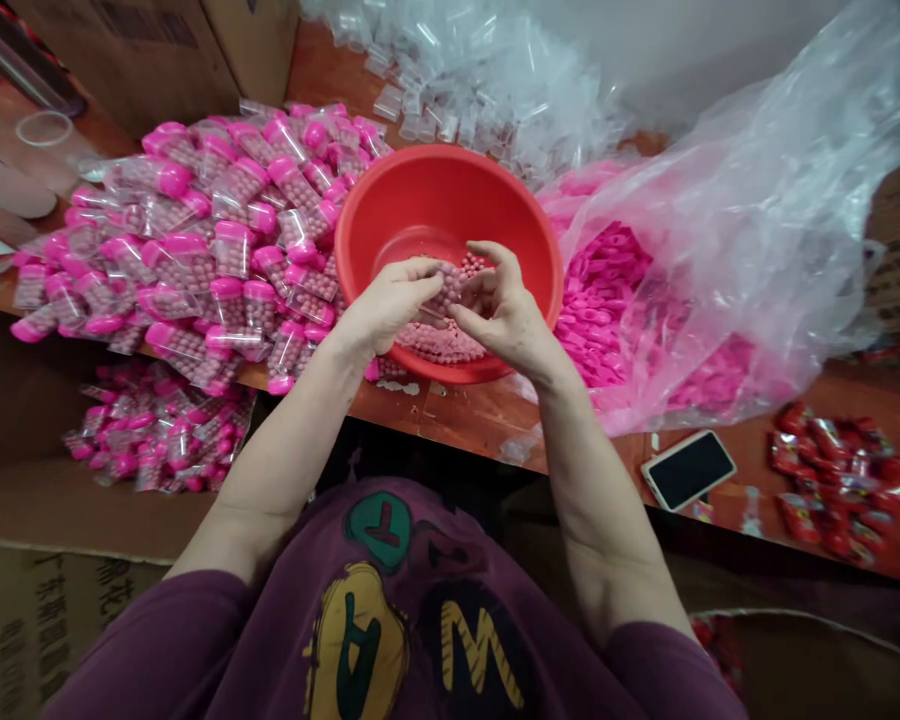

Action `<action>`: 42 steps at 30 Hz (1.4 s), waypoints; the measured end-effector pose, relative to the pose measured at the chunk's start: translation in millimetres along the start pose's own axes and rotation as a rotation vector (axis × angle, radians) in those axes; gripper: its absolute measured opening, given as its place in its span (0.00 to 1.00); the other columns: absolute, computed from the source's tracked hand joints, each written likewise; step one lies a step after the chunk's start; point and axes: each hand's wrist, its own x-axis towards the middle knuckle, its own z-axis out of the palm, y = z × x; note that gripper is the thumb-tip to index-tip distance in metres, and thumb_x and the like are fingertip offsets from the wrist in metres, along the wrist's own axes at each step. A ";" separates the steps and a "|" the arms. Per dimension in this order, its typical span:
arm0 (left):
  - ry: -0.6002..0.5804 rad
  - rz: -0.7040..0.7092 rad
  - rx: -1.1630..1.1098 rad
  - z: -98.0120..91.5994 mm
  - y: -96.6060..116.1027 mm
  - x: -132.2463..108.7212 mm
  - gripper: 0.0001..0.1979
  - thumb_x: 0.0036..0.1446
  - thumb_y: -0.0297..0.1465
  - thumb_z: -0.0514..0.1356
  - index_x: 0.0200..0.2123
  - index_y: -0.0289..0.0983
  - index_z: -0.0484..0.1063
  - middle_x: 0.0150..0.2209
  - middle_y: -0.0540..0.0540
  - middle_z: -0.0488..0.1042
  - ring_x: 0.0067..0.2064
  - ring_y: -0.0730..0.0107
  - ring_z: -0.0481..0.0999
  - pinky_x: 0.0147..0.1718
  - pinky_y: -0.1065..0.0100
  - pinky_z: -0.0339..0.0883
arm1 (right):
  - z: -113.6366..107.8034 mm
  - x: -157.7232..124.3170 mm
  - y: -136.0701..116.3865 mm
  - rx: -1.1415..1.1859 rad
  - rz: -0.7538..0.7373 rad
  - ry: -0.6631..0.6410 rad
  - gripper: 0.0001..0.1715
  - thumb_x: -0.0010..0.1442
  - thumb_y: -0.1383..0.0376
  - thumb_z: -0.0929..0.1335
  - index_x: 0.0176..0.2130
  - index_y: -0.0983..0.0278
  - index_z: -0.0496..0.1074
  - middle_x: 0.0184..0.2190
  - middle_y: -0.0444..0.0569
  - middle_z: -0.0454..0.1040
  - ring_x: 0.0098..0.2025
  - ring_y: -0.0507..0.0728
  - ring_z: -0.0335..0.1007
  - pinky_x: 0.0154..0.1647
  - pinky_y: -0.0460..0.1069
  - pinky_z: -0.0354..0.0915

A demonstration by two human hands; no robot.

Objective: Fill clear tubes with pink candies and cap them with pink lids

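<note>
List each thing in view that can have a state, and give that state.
left hand: curled around the small tube
right hand: pinching the small tube
small tube: clear, full of pink beads
red basin: upright, pink beads inside
capped tubes: full, heaped
clear tubes: empty, heaped
plastic bag: open, pink caps inside
phone: face up, screen dark
</note>
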 end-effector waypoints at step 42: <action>0.341 0.210 -0.368 -9.1 -13.4 -11.5 0.14 0.68 0.46 0.64 0.52 0.47 0.73 0.39 0.48 0.83 0.47 0.62 0.84 0.33 0.68 0.75 | 32.1 54.5 25.0 -0.699 0.367 -0.233 0.27 0.68 0.56 0.69 0.59 0.70 0.72 0.53 0.66 0.81 0.52 0.71 0.78 0.55 0.62 0.72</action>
